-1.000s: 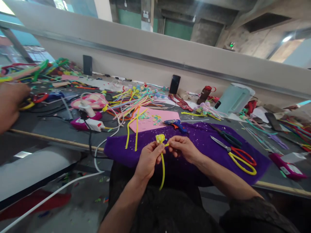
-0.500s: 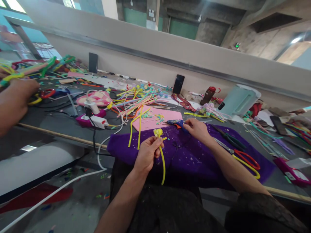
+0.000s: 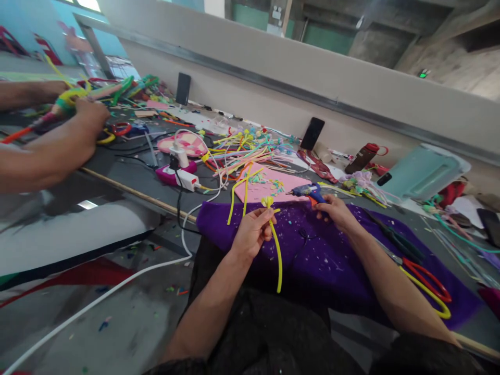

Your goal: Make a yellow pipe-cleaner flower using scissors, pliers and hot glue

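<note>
My left hand (image 3: 253, 232) pinches a yellow pipe-cleaner flower (image 3: 267, 202) just below its bloom, and the long yellow stem hangs down past the fingers. To the right, my right hand (image 3: 335, 211) is closed on the handle of a blue glue gun (image 3: 308, 191) with an orange trigger. Its nozzle points left, above the near edge of a pink sheet (image 3: 291, 195) strewn with small green and yellow scraps. Two yellow pipe cleaners (image 3: 231, 205) lie across the sheet's left side. Beneath both hands spreads a purple cloth (image 3: 312, 250) dotted with bits.
Red-and-yellow-handled scissors (image 3: 427, 284) and dark pliers (image 3: 398, 237) lie on the cloth's right. A power strip (image 3: 175, 174) with cables stands left. Behind are many pipe cleaners (image 3: 253, 151), a phone (image 3: 312, 134) and a brown bottle (image 3: 361, 158). A co-worker's hands (image 3: 88, 117) handle pipe cleaners at far left.
The view has swung left. My right hand has lifted the glue gun from the cloth, its body now more plainly in the grip. The co-worker's second hand has come into view.
</note>
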Available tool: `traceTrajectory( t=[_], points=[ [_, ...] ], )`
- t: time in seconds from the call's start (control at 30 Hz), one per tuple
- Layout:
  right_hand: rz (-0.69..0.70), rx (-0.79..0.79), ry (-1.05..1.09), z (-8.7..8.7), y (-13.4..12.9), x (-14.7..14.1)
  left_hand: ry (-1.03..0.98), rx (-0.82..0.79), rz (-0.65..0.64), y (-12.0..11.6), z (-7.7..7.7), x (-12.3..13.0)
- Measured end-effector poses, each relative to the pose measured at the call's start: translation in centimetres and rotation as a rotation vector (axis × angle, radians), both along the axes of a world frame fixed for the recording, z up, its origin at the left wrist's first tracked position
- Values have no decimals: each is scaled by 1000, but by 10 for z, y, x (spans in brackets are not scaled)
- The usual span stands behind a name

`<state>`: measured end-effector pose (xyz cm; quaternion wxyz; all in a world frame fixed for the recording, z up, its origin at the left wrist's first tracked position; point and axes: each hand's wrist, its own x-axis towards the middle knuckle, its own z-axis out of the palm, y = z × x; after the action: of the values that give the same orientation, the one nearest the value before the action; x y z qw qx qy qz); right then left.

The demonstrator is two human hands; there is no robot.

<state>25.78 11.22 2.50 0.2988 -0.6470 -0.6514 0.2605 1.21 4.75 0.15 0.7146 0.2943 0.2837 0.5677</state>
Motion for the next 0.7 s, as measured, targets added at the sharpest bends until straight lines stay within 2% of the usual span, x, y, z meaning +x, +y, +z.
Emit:
traceTrajectory(
  t=[0.1,0.23,0.3,0.4,0.57,0.7],
  points=[
    [53,77,144,9,-22,-5,-12,1,-4,1,-1,-1],
    [97,162,545,18,-50,-15,13,7,29,0,0,1],
    [101,182,659,19,-62,-20,42,9,53,-1,1,3],
    [149,171,711,18,-78,-28,90,8,84,-2,2,7],
    [275,106,680,9,-97,-29,206,39,159,-5,3,15],
    [194,174,593,-3,-107,-27,280,58,197,-6,2,20]
  ],
)
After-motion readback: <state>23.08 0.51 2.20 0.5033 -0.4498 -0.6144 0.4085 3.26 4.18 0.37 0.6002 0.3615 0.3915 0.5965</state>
